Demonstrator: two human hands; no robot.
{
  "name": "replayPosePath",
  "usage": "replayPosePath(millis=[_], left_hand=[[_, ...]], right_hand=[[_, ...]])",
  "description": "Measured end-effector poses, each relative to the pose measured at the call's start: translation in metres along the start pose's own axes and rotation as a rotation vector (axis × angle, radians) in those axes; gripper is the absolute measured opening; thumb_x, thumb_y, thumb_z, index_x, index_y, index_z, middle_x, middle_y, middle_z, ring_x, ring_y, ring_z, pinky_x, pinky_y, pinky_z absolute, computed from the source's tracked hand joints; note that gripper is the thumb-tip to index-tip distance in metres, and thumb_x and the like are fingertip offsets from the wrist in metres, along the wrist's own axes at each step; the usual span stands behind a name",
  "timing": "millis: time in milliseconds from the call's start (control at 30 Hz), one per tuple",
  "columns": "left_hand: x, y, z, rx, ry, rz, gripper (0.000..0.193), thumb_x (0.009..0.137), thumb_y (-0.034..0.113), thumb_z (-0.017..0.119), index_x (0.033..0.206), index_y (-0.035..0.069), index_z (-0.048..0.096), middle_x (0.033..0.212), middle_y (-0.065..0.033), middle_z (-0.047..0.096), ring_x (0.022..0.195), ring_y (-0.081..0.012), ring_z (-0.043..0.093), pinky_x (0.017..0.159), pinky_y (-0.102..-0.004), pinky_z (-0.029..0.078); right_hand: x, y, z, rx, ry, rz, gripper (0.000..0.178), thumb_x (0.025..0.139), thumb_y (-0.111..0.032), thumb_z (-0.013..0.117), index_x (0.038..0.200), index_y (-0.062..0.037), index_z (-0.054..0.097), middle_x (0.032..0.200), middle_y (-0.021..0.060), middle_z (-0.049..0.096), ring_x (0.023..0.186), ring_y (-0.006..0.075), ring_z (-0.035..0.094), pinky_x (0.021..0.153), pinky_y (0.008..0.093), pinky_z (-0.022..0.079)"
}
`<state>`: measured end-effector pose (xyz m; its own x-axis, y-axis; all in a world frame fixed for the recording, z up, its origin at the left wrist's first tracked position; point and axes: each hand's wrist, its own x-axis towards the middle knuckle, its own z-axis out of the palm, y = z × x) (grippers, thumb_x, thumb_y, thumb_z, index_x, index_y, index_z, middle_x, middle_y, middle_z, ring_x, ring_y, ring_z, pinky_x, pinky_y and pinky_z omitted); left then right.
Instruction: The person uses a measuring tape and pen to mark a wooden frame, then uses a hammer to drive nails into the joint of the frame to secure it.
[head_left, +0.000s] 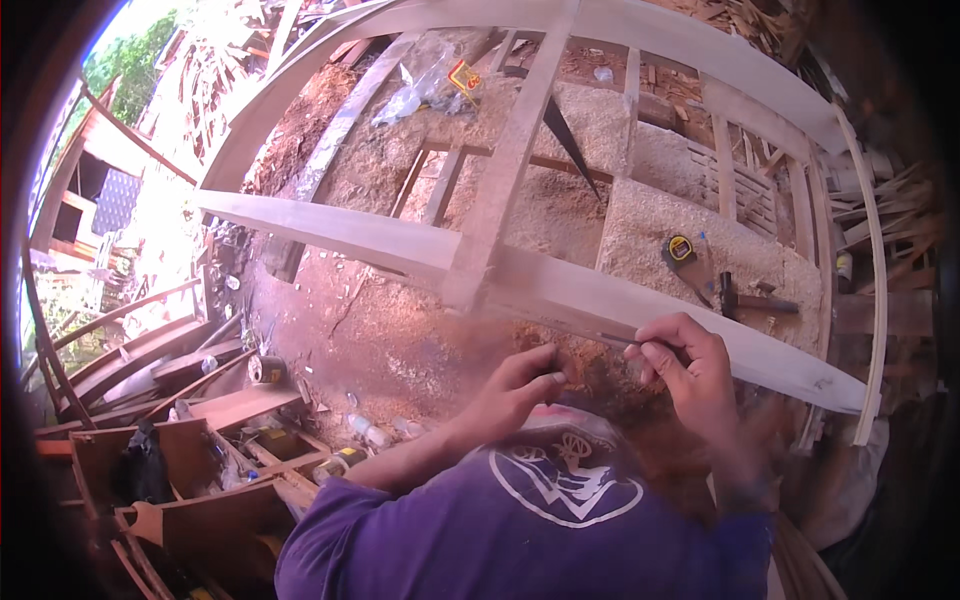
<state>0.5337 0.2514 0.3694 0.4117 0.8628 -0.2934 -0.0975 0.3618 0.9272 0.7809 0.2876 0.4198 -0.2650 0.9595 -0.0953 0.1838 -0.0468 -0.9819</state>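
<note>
My right hand [690, 368] is closed in a pinch beside the long pale plank [600, 290]. A thin dark line shows at its fingertips; I cannot make out what it is. My left hand [520, 388] hovers just below the plank, loosely curled, with a gap between forefinger and thumb and nothing visible in it. A wooden crosspiece [520, 150] meets the plank and runs away to the curved far board [690, 40] of the frame. Beyond the plank on the right lie a yellow and black tape measure [681, 250] and a hammer [755, 300].
A dark pointed blade [570, 145] lies behind the crosspiece. Sawdust covers the ground, with plastic wrapping [420, 95] at the far left. Broken wooden boxes [200, 470], a can [266, 368] and a plastic bottle [368, 430] lie near left. A thin strip [872, 260] bounds the right end.
</note>
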Motion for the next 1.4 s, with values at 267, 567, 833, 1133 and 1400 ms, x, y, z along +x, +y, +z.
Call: replayPosePath(millis=[267, 567, 833, 1133, 1400], left_hand=[[0.018, 0.009, 0.008, -0.232, 0.251, 0.010, 0.027, 0.108, 0.024, 0.043, 0.100, 0.001, 0.055, 0.072, -0.0026, 0.049, 0.063, -0.0126, 0.045, 0.062, -0.0314, 0.041], [0.055, -0.003, 0.066, -0.153, 0.541, 0.329, 0.029, 0.101, 0.019, 0.065, 0.117, -0.006, 0.067, 0.077, 0.0002, 0.062, 0.065, -0.0033, 0.049, 0.058, -0.0190, 0.038], [0.114, 0.006, 0.135, -0.016, 0.748, 0.380, 0.041, 0.111, 0.025, 0.038, 0.111, -0.004, 0.067, 0.064, 0.0033, 0.043, 0.057, -0.0050, 0.039, 0.054, -0.0229, 0.032], [0.171, 0.006, 0.199, 0.060, 0.795, 0.187, 0.029, 0.099, 0.014, 0.066, 0.124, 0.000, 0.064, 0.069, 0.0071, 0.046, 0.058, -0.0021, 0.042, 0.051, -0.0199, 0.032], [0.191, 0.012, 0.203, 1.211, 0.772, 0.502, 0.034, 0.083, 0.012, 0.076, 0.116, 0.011, 0.068, 0.076, -0.0056, 0.055, 0.056, -0.0226, 0.060, 0.050, -0.0356, 0.050]], right_hand=[[0.015, 0.005, 0.016, 0.171, -0.115, 0.124, 0.009, 0.101, -0.006, 0.059, 0.107, 0.0011, 0.060, 0.087, 0.0072, 0.070, 0.074, 0.0108, 0.065, 0.067, 0.0282, 0.054], [0.056, 0.010, -0.032, -0.034, -0.228, -0.311, 0.014, 0.093, -0.010, 0.067, 0.102, -0.0004, 0.063, 0.087, 0.0156, 0.070, 0.076, 0.0266, 0.070, 0.071, 0.0389, 0.053], [0.098, 0.025, -0.163, -0.227, -0.573, -0.337, 0.014, 0.089, -0.011, 0.066, 0.094, 0.0023, 0.065, 0.075, 0.0187, 0.068, 0.071, 0.0289, 0.070, 0.066, 0.0386, 0.052], [0.118, 0.059, -0.204, 0.335, -0.569, 0.229, 0.013, 0.100, -0.013, 0.058, 0.104, -0.0016, 0.062, 0.081, 0.0071, 0.068, 0.065, 0.0114, 0.064, 0.060, 0.0257, 0.049], [0.118, 0.068, -0.220, -0.134, -0.621, -0.066, 0.012, 0.099, -0.010, 0.057, 0.099, 0.0011, 0.058, 0.065, 0.0091, 0.064, 0.058, 0.0125, 0.060, 0.055, 0.0307, 0.045]])
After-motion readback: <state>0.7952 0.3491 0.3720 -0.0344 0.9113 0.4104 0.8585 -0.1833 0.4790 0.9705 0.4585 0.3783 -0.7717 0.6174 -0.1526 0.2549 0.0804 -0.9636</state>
